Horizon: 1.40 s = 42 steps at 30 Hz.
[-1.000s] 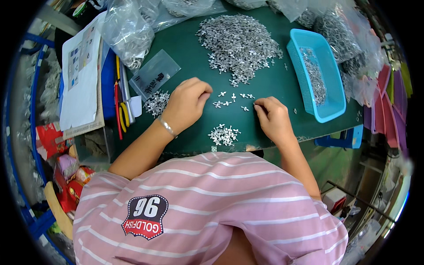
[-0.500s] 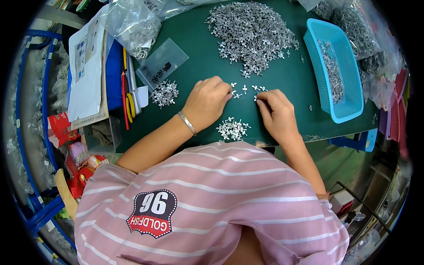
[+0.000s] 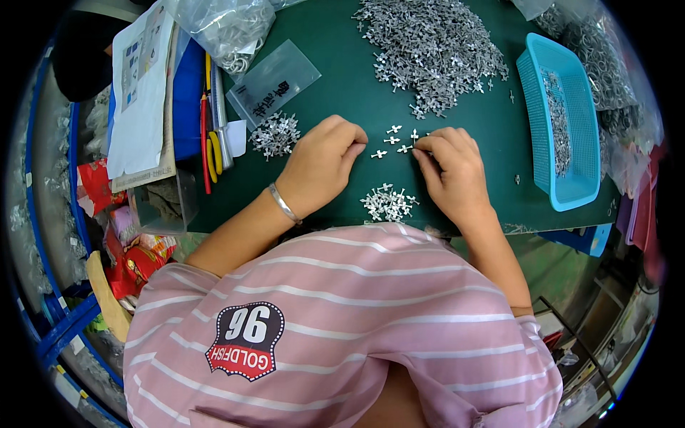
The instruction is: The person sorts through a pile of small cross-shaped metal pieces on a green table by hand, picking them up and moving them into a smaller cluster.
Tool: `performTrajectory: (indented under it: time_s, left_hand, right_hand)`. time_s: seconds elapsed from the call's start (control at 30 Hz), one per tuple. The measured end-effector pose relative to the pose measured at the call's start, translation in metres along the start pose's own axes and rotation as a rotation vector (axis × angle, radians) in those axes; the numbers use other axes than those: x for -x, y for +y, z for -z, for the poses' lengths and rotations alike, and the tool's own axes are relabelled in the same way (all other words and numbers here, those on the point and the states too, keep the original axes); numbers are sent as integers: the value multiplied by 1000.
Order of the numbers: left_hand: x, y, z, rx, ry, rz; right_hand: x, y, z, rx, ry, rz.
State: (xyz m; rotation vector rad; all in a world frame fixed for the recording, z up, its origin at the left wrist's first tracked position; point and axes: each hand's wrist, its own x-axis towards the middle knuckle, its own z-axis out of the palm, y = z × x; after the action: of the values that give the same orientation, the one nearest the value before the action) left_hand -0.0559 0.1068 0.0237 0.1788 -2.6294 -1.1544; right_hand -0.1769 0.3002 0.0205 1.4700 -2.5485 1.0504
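My left hand rests on the green mat, fingers curled shut, a metal bangle on the wrist. My right hand lies opposite, its fingertips pinched on a small silver metal part. A few loose cross-shaped silver parts lie between the two hands. A small heap of such parts sits just below the hands near the mat's front edge. Another small heap lies left of my left hand. What my left fingers enclose is hidden.
A large pile of silver parts covers the mat's far middle. A blue plastic basket with parts stands at the right. A clear bag, pliers with yellow handles, papers and bags of rings lie at left.
The view has shifted a little. Both hands stay on the mat by the loose parts; my right fingertips have closed on one small part.
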Motion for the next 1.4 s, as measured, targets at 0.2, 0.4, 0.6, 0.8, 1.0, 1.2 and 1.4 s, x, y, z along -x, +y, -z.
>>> performTrajectory:
  time_s: [0.2, 0.4, 0.6, 0.8, 1.0, 1.2, 1.4]
  left_hand:
    - [-7, -6, -19, -65, -67, -173]
    - [-9, -1, -16, 71, -74, -48]
    - [0, 8, -2, 237, -270, -70]
    - [-15, 3, -19, 2, -9, -163]
    - [-23, -7, -31, -31, -2, -186]
    - [-9, 4, -9, 90, -116, -33]
    - [-1, 5, -6, 56, -232, -75]
  right_hand:
    - [-6, -5, -7, 49, -34, 50]
    - [1, -6, 0, -52, -50, -86]
    - [9, -18, 16, -371, -167, -193]
    - [-7, -1, -3, -33, 49, -22]
    - [-10, 4, -8, -30, 30, -65]
    - [6, -10, 8, -289, 13, -178]
    - [2, -2, -1, -63, 63, -13]
